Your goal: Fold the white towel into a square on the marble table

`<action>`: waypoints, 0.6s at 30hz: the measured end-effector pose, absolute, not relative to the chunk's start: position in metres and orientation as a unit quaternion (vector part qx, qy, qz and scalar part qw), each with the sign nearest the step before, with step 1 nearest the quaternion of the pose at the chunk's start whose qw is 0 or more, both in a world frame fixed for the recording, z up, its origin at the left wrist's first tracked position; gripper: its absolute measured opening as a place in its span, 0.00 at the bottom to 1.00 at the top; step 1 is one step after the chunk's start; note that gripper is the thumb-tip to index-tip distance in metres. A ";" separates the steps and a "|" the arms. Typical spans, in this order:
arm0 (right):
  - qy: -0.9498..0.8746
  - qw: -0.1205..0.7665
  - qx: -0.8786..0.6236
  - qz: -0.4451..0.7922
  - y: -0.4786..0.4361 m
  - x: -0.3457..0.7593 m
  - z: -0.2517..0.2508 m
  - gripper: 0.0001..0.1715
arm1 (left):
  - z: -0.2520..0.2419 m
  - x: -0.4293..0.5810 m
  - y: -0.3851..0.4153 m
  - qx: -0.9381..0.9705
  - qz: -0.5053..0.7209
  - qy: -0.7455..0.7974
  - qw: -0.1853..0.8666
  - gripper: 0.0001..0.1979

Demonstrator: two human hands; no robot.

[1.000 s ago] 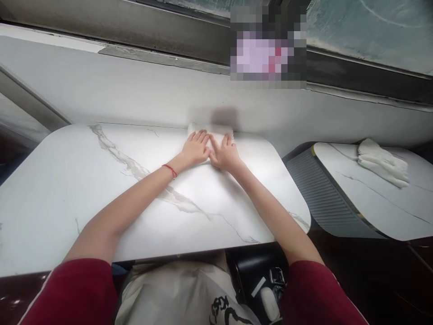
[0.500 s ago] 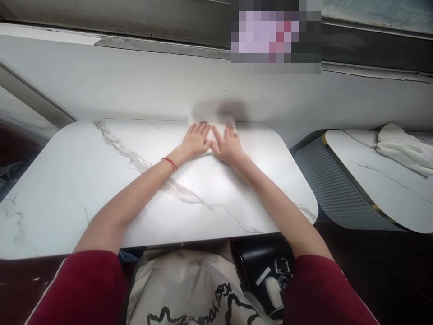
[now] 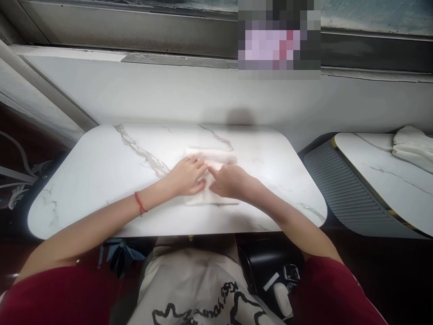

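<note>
A folded white cloth (image 3: 212, 156) lies flat near the middle of a white marble table (image 3: 101, 171). Both of my hands rest on top of it, side by side. My left hand (image 3: 187, 177) presses on the cloth's left half with its fingers curled, and a red string bracelet (image 3: 140, 203) circles that wrist. My right hand (image 3: 230, 181) covers the right half, its index finger pointing left toward the other hand. The cloth's middle is hidden under my hands.
A grey-white wall (image 3: 152, 90) and a window frame rise behind the table. To the right stands a second marble table (image 3: 372, 171) with a ribbed grey side (image 3: 338, 189) and a crumpled white cloth (image 3: 412, 142) on it. Dark floor and cables lie at the left.
Both hands have slid the white cloth from the table's far edge by the wall toward me, to the table's middle. My fingers are more curled now.
</note>
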State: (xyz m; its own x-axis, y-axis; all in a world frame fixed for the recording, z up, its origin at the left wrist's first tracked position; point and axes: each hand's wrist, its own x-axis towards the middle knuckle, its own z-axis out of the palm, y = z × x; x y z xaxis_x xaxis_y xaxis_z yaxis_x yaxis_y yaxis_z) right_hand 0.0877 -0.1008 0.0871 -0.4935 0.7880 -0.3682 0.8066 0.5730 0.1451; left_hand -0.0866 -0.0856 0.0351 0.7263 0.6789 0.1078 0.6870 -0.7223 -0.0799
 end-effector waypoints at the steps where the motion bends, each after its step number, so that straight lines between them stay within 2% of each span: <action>1: 0.874 0.201 0.440 -0.034 -0.107 0.088 0.092 0.25 | 0.039 -0.089 -0.092 -0.932 -0.035 -0.356 0.053 0.11; 5: 0.909 0.200 0.358 -0.071 -0.127 0.082 0.102 0.17 | 0.049 -0.106 -0.101 -0.948 -0.052 -0.315 -0.014 0.13; 8: 0.917 0.191 0.348 -0.038 -0.143 0.070 0.095 0.15 | 0.052 -0.120 -0.094 -0.938 -0.073 -0.328 -0.081 0.14; 13: 0.917 0.183 0.349 0.064 -0.157 0.047 0.075 0.29 | 0.054 -0.142 -0.078 -0.918 -0.077 -0.366 -0.135 0.14; 18: 0.925 0.101 0.338 0.141 -0.138 0.029 0.057 0.28 | 0.053 -0.168 -0.061 -0.883 -0.095 -0.438 -0.136 0.15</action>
State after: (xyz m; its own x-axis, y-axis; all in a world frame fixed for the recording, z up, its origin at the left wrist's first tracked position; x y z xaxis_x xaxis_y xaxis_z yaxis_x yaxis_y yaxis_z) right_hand 0.0288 -0.1381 0.0570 -0.7512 0.6537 -0.0916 0.5965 0.7318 0.3297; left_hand -0.1677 -0.0613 0.0525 0.5979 0.8000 0.0497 0.7482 -0.5792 0.3236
